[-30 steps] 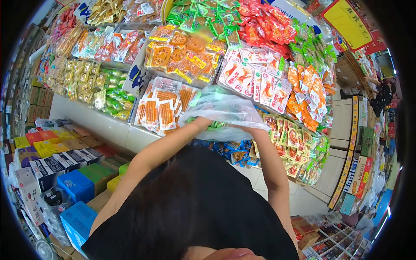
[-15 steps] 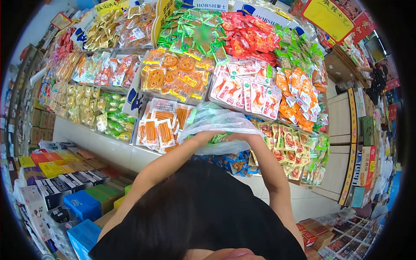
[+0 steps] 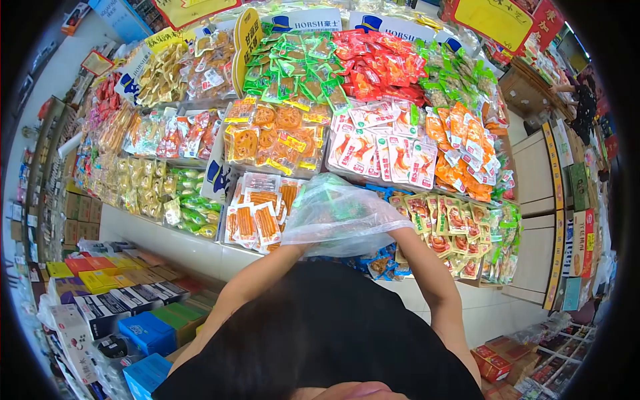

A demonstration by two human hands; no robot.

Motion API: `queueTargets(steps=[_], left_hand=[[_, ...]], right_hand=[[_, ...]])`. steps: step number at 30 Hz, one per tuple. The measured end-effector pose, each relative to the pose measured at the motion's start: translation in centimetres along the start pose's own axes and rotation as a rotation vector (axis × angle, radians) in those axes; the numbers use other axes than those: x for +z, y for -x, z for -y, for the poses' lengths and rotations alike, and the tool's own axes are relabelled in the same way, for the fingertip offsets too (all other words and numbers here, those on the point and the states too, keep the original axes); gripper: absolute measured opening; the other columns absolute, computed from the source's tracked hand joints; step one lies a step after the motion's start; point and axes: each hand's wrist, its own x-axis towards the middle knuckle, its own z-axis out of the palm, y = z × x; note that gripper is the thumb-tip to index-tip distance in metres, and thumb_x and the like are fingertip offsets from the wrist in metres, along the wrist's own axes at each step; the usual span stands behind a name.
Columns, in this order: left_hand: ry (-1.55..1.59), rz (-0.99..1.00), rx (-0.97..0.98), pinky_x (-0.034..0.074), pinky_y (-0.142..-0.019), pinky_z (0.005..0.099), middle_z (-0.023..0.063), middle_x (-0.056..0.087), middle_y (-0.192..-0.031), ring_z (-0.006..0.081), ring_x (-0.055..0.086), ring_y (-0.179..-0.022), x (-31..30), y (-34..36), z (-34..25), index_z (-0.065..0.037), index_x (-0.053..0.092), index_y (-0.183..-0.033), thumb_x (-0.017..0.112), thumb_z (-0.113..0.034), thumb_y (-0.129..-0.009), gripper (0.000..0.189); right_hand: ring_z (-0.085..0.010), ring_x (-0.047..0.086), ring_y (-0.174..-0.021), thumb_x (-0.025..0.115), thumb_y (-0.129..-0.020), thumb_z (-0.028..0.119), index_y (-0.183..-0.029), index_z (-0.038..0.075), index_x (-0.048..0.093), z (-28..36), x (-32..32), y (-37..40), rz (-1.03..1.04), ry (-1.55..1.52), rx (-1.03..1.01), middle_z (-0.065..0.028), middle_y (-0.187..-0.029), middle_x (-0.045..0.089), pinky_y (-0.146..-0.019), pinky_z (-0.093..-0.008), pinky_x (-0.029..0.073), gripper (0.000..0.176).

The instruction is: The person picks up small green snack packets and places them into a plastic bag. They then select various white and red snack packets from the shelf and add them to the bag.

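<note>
A translucent plastic bag (image 3: pixel 340 220) with green packets showing through it lies between my two hands, over the front of the snack display. My left hand (image 3: pixel 303 248) is at the bag's lower left edge, its fingers hidden by the plastic. At the right side of the bag, my right hand (image 3: pixel 393 219) is partly inside or behind the film, and its fingers are blurred by it. Brown stick snacks in clear packs (image 3: pixel 257 217) lie left of the bag. Blue packets (image 3: pixel 380 263) show beneath it, and beige-and-red packets (image 3: pixel 440 230) are to its right.
Behind the bag are lotus-slice packs (image 3: pixel 277 137), white-and-red packs (image 3: pixel 383 147), green packets (image 3: pixel 293 60), red packets (image 3: pixel 380 57) and orange packets (image 3: pixel 460 153). Stacked cartons (image 3: pixel 150 330) stand on the floor at lower left. A wooden cabinet (image 3: pixel 537 180) is at the right.
The bag's opening has spread wider, and its film now covers my hands more. My hands have moved farther apart and lower. The whole view has shifted slightly.
</note>
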Motion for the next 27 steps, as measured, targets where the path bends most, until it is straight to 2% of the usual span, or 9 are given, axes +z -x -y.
queueTargets(steps=[7,9,11,14,19,21,23,25,27], left_hand=[[-0.139,-0.054,0.176,0.02,-0.111,0.0411,0.0137,0.039,-0.141,0.0296,0.03,-0.132,-3.6,2.1,-2.9,-0.012,0.041,-0.137,0.059,-0.049,-0.083,0.068],[-0.282,-0.092,0.211,0.018,-0.112,0.0416,0.0127,0.039,-0.141,0.0301,0.029,-0.133,-3.2,2.4,-2.3,-0.013,0.041,-0.137,0.057,-0.048,-0.084,0.066],[-0.426,-0.129,0.243,0.016,-0.113,0.0421,0.0116,0.038,-0.141,0.0305,0.027,-0.133,-3.7,2.6,-3.1,-0.014,0.042,-0.136,0.056,-0.048,-0.084,0.063],[-0.466,-0.235,0.308,0.028,-0.107,0.0427,0.0123,0.045,-0.136,0.0297,0.04,-0.126,-4.9,3.0,-6.0,-0.012,0.045,-0.133,0.06,-0.035,-0.085,0.055],[-0.123,0.152,0.114,0.037,-0.098,0.0426,0.0132,0.052,-0.127,0.0302,0.049,-0.116,-2.7,2.6,-6.5,-0.012,0.048,-0.128,0.062,-0.023,-0.083,0.048],[0.014,0.303,0.036,0.04,-0.094,0.0425,0.0135,0.054,-0.123,0.0304,0.053,-0.111,-2.1,2.6,-6.6,-0.011,0.049,-0.125,0.062,-0.018,-0.082,0.046],[0.081,0.376,-0.005,0.042,-0.093,0.0425,0.0137,0.056,-0.121,0.0305,0.055,-0.109,-2.3,2.9,-6.8,-0.011,0.049,-0.124,0.063,-0.016,-0.082,0.045],[-0.049,0.158,0.286,0.048,-0.08,0.0404,0.0137,0.061,-0.106,0.0313,0.061,-0.093,-3.4,3.6,-8.4,-0.01,0.051,-0.116,0.062,-0.003,-0.078,0.04],[-0.021,0.128,0.295,0.047,-0.081,0.0395,0.0146,0.06,-0.101,0.0326,0.06,-0.094,-5.2,4.0,-9.7,-0.011,0.051,-0.113,0.062,-0.003,-0.077,0.038]], right_hand=[[-0.0177,0.048,-0.119,0.058,-0.087,0.023,-0.131,0.003,0.047,-4.8,3.6,-1.7,-0.016,-0.687,-0.061,-0.0103,-0.133,0.049,-0.101,-0.0281,0.038,0.049],[-0.0216,0.049,-0.119,0.062,-0.083,0.024,-0.128,0.007,0.051,-6.9,4.4,-2.0,-0.147,-0.078,-0.26,-0.0124,-0.13,0.051,-0.099,-0.0299,0.04,0.049],[-0.0245,0.05,-0.117,0.065,-0.081,0.026,-0.124,0.009,0.053,-0.8,1.8,-1.0,-0.148,0.011,-0.195,-0.014,-0.126,0.053,-0.098,-0.0323,0.041,0.049],[-0.0293,0.053,-0.111,0.069,-0.076,0.029,-0.118,0.011,0.057,4.3,0.0,0.9,-0.176,0.192,-0.12,-0.0171,-0.116,0.058,-0.095,-0.037,0.042,0.047],[-0.0322,0.052,-0.113,0.071,-0.076,0.028,-0.121,0.003,0.054,8.0,-1.0,3.6,-0.003,0.523,-0.251,-0.0156,-0.123,0.056,-0.096,-0.0373,0.041,0.054],[-0.0255,0.054,-0.109,0.065,-0.083,0.036,-0.124,0.001,0.051,6.5,-1.6,2.1,0.185,-0.104,-0.046,-0.0135,-0.122,0.057,-0.094,-0.0355,0.041,0.056],[-0.0234,0.055,-0.106,0.06,-0.087,0.04,-0.124,0.0,0.052,2.8,-1.3,-0.3,0.032,-0.188,-0.033,-0.0128,-0.119,0.058,-0.092,-0.0351,0.041,0.055],[-0.0212,0.056,-0.103,0.055,-0.09,0.043,-0.123,-0.001,0.052,1.2,-1.8,-1.3,-0.119,-0.274,-0.02,-0.0122,-0.116,0.06,-0.09,-0.0347,0.042,0.055],[-0.0288,0.059,-0.101,0.049,-0.092,0.044,-0.11,-0.003,0.06,0.6,-2.3,-1.5,-0.188,-0.339,0.204,-0.0181,-0.105,0.064,-0.089,-0.0353,0.043,0.052]])
